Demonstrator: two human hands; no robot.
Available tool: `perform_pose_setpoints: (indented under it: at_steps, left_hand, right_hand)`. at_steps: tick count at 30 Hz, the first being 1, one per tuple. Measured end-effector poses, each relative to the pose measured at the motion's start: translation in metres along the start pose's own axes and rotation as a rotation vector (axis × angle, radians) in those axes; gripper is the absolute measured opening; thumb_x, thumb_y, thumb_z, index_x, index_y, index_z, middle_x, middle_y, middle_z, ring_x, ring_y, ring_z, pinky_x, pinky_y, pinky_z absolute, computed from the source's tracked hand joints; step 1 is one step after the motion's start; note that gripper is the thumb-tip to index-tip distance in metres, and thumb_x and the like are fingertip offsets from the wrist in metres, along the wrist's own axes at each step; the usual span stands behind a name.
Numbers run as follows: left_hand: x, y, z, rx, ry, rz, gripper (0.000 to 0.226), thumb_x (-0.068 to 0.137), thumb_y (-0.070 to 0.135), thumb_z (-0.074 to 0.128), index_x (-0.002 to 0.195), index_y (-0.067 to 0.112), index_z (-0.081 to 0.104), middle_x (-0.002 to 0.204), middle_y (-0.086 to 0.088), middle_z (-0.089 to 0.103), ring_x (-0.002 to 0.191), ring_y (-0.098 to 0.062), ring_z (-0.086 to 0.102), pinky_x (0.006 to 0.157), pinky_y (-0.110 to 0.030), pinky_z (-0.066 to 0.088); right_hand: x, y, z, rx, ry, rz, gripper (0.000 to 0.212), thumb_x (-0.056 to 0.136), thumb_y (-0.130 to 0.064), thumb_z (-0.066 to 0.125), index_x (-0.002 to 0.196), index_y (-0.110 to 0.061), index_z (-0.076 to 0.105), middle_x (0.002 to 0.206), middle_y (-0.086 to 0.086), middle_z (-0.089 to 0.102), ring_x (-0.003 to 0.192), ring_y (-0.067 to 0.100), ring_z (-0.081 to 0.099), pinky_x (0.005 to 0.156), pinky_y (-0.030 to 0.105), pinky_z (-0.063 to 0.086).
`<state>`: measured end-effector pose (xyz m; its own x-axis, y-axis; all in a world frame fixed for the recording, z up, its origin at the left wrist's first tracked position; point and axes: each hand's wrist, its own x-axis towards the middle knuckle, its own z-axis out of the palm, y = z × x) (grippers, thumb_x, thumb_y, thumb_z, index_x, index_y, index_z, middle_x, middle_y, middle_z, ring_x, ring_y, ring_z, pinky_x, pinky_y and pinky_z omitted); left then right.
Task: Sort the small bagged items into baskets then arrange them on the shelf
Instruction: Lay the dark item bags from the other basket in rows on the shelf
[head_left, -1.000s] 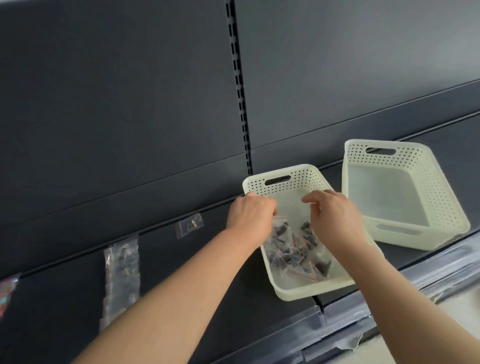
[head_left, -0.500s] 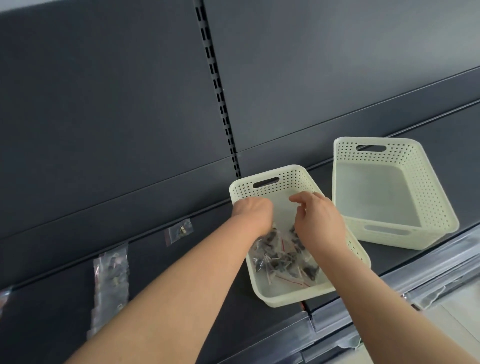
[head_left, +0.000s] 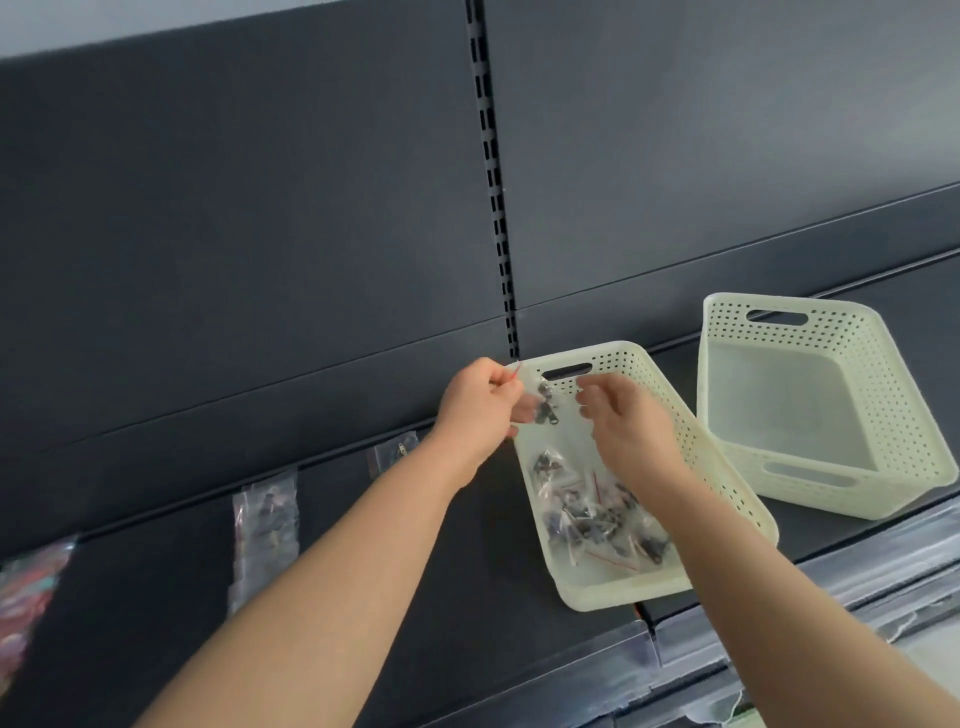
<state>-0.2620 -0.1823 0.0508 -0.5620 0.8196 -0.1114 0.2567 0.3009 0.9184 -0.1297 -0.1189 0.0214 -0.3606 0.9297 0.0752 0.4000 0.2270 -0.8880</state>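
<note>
A cream perforated basket (head_left: 727, 478) stands on the dark shelf (head_left: 467, 597) with several small clear bags of dark metal parts (head_left: 592, 514) piled in its near half. My left hand (head_left: 480, 405) pinches one such small bag (head_left: 543, 402) by its red-striped top edge and holds it above the basket's far end. My right hand (head_left: 623, 421) hovers over the basket beside that bag, fingers loosely curled and holding nothing. A second cream basket (head_left: 883, 395) stands to the right with nothing inside.
On the shelf to the left lie a small clear bag (head_left: 397, 454), a longer clear bag of small parts (head_left: 265, 525) and a colourful bag (head_left: 28, 603) at the frame's edge. The dark back panel with a slotted upright (head_left: 493, 208) rises behind. The shelf's front rail (head_left: 779, 623) runs below.
My left hand has come up out of the basket with one small bag pinched in it. My right hand has lifted slightly. The camera has shifted, so the baskets sit further right.
</note>
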Motion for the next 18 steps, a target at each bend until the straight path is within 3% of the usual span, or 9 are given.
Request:
perform_pose_setpoints:
  at_steps: [2, 7, 11, 13, 15, 16, 18]
  left_hand:
    - [-0.009, -0.005, -0.022, -0.097, 0.071, -0.034, 0.014, 0.102, 0.014, 0.046, 0.104, 0.004, 0.056, 0.098, -0.007, 0.072, 0.086, -0.019, 0.07, 0.071, -0.03, 0.056]
    - [-0.032, -0.027, -0.067, -0.169, 0.2, -0.107, 0.015, 0.102, 0.014, 0.047, 0.107, 0.007, 0.059, 0.1, -0.006, 0.071, 0.082, -0.012, 0.069, 0.075, -0.031, 0.057]
    - [-0.05, -0.049, -0.093, -0.163, 0.256, -0.154, 0.012, 0.1, 0.015, 0.049, 0.099, 0.009, 0.059, 0.091, -0.003, 0.07, 0.073, -0.011, 0.066, 0.072, -0.03, 0.056]
    - [-0.057, -0.061, -0.1, -0.098, 0.295, -0.145, 0.012, 0.1, 0.016, 0.049, 0.092, 0.013, 0.057, 0.086, -0.001, 0.071, 0.072, -0.012, 0.067, 0.072, -0.032, 0.055]
    - [-0.061, -0.072, -0.107, -0.023, 0.349, -0.136, 0.014, 0.1, 0.015, 0.047, 0.088, 0.015, 0.055, 0.084, -0.001, 0.071, 0.072, -0.015, 0.068, 0.077, -0.038, 0.056]
    - [-0.063, -0.077, -0.112, -0.019, 0.368, -0.144, 0.015, 0.1, 0.013, 0.046, 0.088, 0.015, 0.054, 0.084, -0.002, 0.071, 0.07, -0.015, 0.066, 0.078, -0.039, 0.055]
    - [-0.066, -0.084, -0.118, -0.075, 0.362, -0.167, 0.015, 0.101, 0.011, 0.045, 0.088, 0.013, 0.053, 0.085, -0.006, 0.069, 0.068, -0.014, 0.063, 0.072, -0.035, 0.055]
  right_hand:
    - [-0.003, -0.018, 0.016, 0.112, -0.073, -0.01, 0.028, 0.1, -0.023, 0.037, 0.117, -0.017, 0.059, 0.099, -0.003, 0.066, 0.088, 0.011, 0.064, 0.083, 0.041, 0.054]
    - [-0.017, -0.055, 0.058, 0.308, -0.266, 0.007, 0.019, 0.094, -0.028, 0.055, 0.107, -0.017, 0.062, 0.091, -0.002, 0.069, 0.09, 0.016, 0.067, 0.08, 0.034, 0.058]
    - [-0.028, -0.058, 0.089, 0.256, -0.301, 0.014, 0.026, 0.082, -0.01, 0.065, 0.108, -0.014, 0.066, 0.074, -0.001, 0.07, 0.072, 0.016, 0.067, 0.081, 0.039, 0.058]
    - [-0.031, -0.055, 0.098, 0.16, -0.308, -0.06, 0.023, 0.081, -0.009, 0.064, 0.102, -0.019, 0.066, 0.069, -0.006, 0.07, 0.065, 0.007, 0.066, 0.073, 0.028, 0.057]
    - [-0.032, -0.056, 0.101, -0.02, -0.282, -0.162, 0.02, 0.083, -0.009, 0.062, 0.096, -0.024, 0.065, 0.066, -0.011, 0.068, 0.063, -0.002, 0.062, 0.06, 0.013, 0.046]
    - [-0.032, -0.055, 0.101, -0.058, -0.263, -0.175, 0.02, 0.084, -0.01, 0.061, 0.096, -0.025, 0.064, 0.066, -0.012, 0.068, 0.065, -0.004, 0.061, 0.057, 0.011, 0.043]
    - [-0.03, -0.054, 0.105, 0.009, -0.272, -0.112, 0.02, 0.085, -0.011, 0.06, 0.099, -0.024, 0.063, 0.069, -0.009, 0.07, 0.071, 0.0, 0.065, 0.065, 0.017, 0.05]
